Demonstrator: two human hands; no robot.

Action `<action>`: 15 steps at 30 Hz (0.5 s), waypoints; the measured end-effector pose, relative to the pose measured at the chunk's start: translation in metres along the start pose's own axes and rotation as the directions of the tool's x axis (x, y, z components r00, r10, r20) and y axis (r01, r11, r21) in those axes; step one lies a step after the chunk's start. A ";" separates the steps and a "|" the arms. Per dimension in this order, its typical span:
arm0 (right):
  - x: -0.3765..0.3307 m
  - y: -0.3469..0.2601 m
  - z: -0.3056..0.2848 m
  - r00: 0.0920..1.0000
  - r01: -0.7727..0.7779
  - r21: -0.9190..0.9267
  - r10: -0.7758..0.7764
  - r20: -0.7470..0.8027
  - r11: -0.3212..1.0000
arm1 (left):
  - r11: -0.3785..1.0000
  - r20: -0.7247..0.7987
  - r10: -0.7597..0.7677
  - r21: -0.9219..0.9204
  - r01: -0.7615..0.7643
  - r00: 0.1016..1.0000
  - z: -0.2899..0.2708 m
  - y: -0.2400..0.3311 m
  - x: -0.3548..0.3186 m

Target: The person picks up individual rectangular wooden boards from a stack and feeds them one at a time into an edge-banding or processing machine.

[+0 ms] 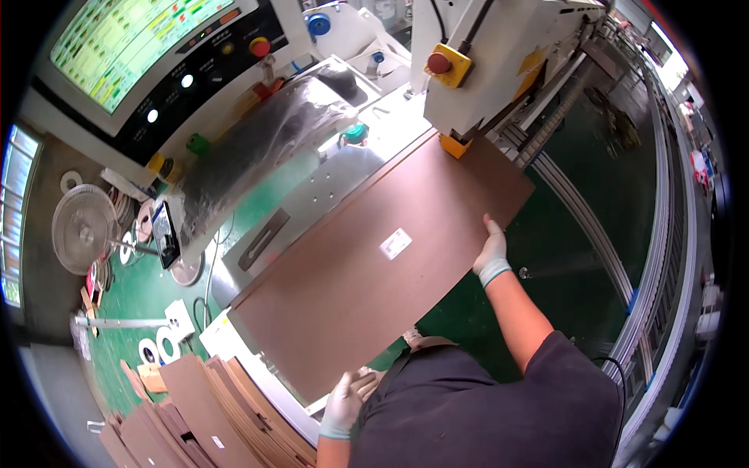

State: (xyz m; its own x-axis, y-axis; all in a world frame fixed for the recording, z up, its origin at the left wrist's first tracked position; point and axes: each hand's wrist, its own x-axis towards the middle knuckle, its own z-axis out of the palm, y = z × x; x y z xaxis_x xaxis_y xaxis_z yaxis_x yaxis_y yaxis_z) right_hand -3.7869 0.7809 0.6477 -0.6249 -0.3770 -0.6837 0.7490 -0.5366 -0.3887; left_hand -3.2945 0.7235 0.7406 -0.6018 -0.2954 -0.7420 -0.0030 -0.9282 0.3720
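Observation:
A wide brown panel (351, 265) with a small white label (395, 243) lies slantwise across the machine's metal bed, its near long edge toward me. My right hand (493, 248), in a white glove, grips that edge near the right end, thumb on top and the other fingers hidden beneath. My left hand (348, 399), gloved too, is at the panel's near left corner, fingers stretched out and slightly bent beside the edge. It does not appear to grip the panel. The panel's far right part passes by a yellow guard (455, 146) under the white machine head (476, 78).
A control panel with a lit screen (133, 39) stands at upper left, near a red emergency button (439, 63) on the machine head. Several brown boards (211, 405) lean at lower left. A fan (84, 228) is at far left; metal rails (593, 234) run along the right.

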 end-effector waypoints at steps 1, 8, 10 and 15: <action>0.001 -0.009 0.004 0.999 0.031 -0.011 -0.031 0.015 0.999 | 0.997 -0.025 0.009 0.076 -0.007 1.000 0.015 0.003 0.008; -0.064 0.016 0.047 1.000 0.000 -0.109 0.002 0.026 0.994 | 0.096 0.236 0.282 0.957 -0.273 0.930 0.061 0.006 0.050; -0.109 0.067 0.049 0.994 -0.109 -0.163 0.108 -0.015 0.981 | 0.007 0.211 0.180 0.976 -0.216 0.961 0.046 -0.005 0.054; -0.178 0.189 0.003 0.979 -0.206 -0.380 0.188 -0.084 0.902 | 0.317 -0.089 0.386 0.947 -0.041 0.918 -0.109 -0.072 0.034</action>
State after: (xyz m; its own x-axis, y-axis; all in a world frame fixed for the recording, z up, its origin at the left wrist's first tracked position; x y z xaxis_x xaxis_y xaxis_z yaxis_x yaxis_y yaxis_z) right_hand -3.5348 0.7440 0.6978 -0.4523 -0.4064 -0.7939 0.8877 -0.1198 -0.4445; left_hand -3.2276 0.7558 0.6279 -0.4822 -0.6500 -0.5873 -0.7328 -0.0681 0.6770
